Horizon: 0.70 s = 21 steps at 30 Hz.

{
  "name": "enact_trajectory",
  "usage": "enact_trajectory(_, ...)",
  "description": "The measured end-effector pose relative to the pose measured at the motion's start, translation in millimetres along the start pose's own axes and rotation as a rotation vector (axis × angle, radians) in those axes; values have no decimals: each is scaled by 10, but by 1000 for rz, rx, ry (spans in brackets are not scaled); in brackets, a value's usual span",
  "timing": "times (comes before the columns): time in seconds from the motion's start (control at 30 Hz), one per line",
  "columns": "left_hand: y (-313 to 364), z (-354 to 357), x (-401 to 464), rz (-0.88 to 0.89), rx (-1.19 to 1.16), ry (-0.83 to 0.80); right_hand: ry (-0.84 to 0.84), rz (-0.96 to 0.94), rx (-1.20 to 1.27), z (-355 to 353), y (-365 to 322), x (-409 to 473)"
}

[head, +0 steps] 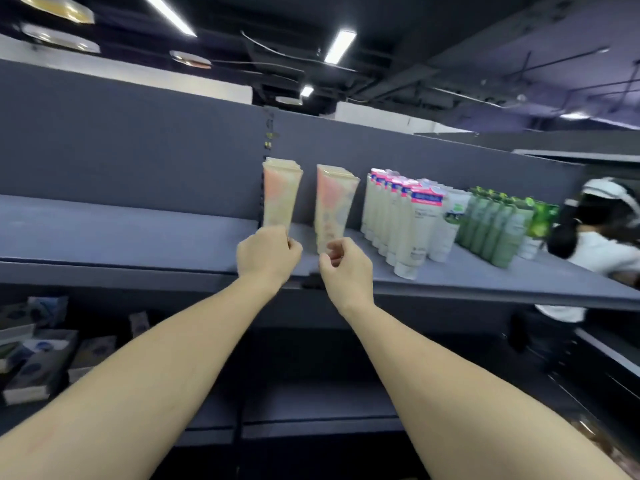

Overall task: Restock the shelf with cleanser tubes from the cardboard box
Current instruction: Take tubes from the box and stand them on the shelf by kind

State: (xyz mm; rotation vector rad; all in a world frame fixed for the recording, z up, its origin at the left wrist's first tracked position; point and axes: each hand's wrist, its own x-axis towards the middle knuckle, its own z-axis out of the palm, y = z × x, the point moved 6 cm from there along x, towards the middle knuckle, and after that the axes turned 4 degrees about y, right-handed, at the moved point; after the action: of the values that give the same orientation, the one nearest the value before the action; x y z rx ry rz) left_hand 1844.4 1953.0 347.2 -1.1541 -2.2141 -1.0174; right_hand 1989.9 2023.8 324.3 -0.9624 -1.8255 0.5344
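1. Dark store aisle, black open ceiling with strip lights (341, 46). Grey shelf (121, 230) runs across the view at hand height, grey back panel behind it.
2. Left part of shelf is bare. Stock starts near the middle.
3. Two rows of peach tubes stand upright, cap down, each row running front to back. Left peach row (280, 192) and right peach row (334, 206) sit near each other with a gap of bare shelf between.
4. Left hand (266, 254): fingers closed round the bottom of the front tube of the left peach row. Grip looks clamped; cap end hidden behind the hand.
5. Right hand (344, 268): fingers curled, thumb and fingertips pinched at the base of the front tube of the right peach row. Contact looks real, but blur keeps me from being sure.
6. Right of those: row of white tubes (398, 216) with pink tops, then a white tube with green print, then green tubes (491, 226). All upright, packed close.
7. Far right: another person (599, 244), white top, white headgear, leaning toward the shelf end.
8. Lower shelf, left: flat boxes (38, 358), blurred, labels unreadable.
9. Cardboard box not in view.
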Motion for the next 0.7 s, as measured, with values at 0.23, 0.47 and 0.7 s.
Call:
enact_trajectory(0.23, 642, 81, -618, 103, -18, -124, -10, 108, -92, -763, 376, -304)
enact_trajectory(0.47, 1601, 290, -1533, 192, -43, -290, -160, 307, -223, -1797, 1363, -1051)
enact_trajectory(0.7, 2235, 864, -2989, 136, -97, -591, -234, 536, -369, -2724, 2585, -1964)
